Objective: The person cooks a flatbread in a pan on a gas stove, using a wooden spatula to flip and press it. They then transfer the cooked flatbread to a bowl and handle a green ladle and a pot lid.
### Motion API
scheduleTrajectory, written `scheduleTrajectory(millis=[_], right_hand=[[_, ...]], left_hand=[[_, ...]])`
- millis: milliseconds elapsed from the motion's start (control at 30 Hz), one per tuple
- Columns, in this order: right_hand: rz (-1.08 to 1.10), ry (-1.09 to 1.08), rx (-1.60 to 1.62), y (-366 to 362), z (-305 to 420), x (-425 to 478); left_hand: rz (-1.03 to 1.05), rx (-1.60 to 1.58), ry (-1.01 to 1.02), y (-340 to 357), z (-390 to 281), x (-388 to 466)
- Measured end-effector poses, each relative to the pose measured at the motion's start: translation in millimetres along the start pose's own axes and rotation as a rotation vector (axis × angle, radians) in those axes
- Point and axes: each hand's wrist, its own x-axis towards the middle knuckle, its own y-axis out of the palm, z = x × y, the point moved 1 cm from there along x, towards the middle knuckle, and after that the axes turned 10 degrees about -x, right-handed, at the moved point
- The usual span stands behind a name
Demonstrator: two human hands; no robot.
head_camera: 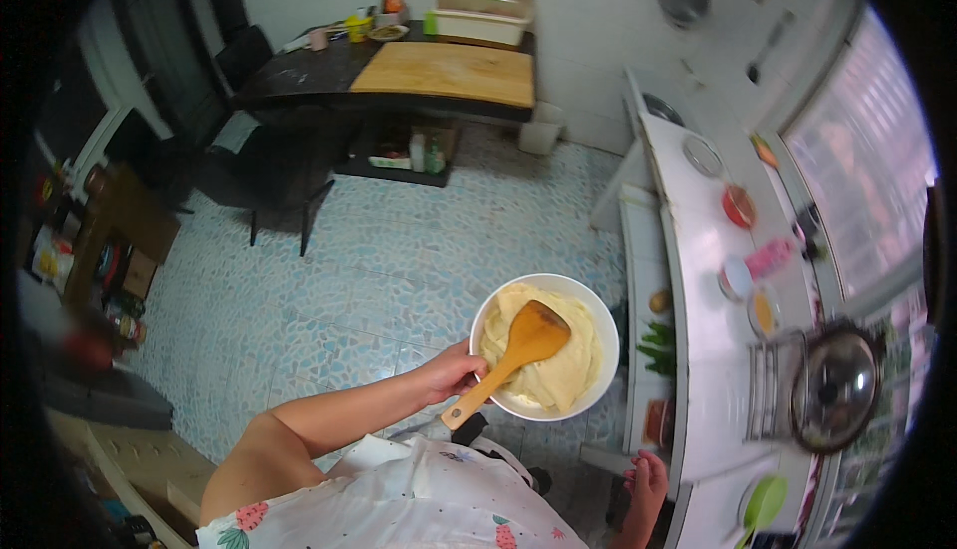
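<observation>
My left hand (454, 375) grips the left rim of a white bowl (611, 370), which is held above the tiled floor. Pale yellow flatbreads or sheets of dough (576, 310), folded and piled, fill the bowl; which of the two cannot be told. Across them lies a wooden spatula (540, 332), its handle passing over the rim beside my left thumb. Low on the right, close to the counter's front edge, is my right hand (647, 474), fingers loosely bent and holding nothing that shows.
Along the right runs a white counter (706, 250) with a red bowl (739, 207), a glass pot lid (836, 392) and a green utensil (765, 500). A dark table (314, 74) bearing a wooden board (448, 71) stands at the far wall. Black chairs (262, 168) are at left.
</observation>
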Motion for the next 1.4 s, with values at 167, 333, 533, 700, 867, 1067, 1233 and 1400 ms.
scheduleTrajectory(millis=[167, 333, 533, 700, 867, 1067, 1233, 1400], right_hand=[[0.221, -0.104, -0.130, 81, 45, 62], [0.271, -0.075, -0.346, 149, 64, 130], [0.341, -0.154, -0.355, 235, 114, 233], [0.350, -0.294, -0.319, 316, 168, 347], [0.493, -0.424, -0.421, 399, 252, 411], [0.427, -0.520, -0.605, 466, 259, 467], [0.225, -0.161, -0.492, 510, 302, 428], [0.131, 0.062, -0.513, 580, 309, 426]], left_hand=[[-0.188, -0.122, 0.253, -94, -68, 0], [-0.284, -0.360, 0.415, -154, -140, 0], [-0.421, -0.468, 0.560, -229, -218, 17], [-0.566, -0.586, 0.623, -243, -305, 42], [-0.579, -0.627, 0.730, -268, -391, 72], [-0.575, -0.670, 0.711, -363, -508, 105], [-0.511, -0.627, 0.714, -465, -632, 166], [-0.578, -0.703, 0.757, -557, -748, 248]])
